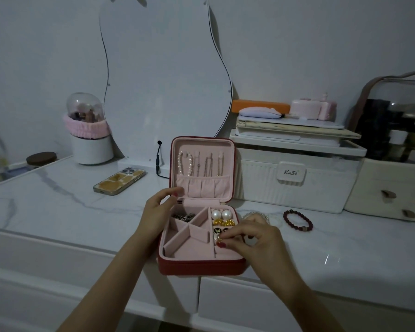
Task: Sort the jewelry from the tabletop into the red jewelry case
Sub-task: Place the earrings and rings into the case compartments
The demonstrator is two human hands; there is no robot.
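**Q:** so where's everything sitting right now?

**A:** The marble tabletop carries my red jewelry case at its front edge, lid up. My left hand rests on the case's left wall, fingers relaxed. My right hand is over the case's right strip of slots, fingertips pinching something small, can't tell what. The dark red bead bracelet lies near the case's right side. Pearl earrings sit in the back right slot.

Dim room: white wall, wavy mirror, perhaps marble (veined) vanity top
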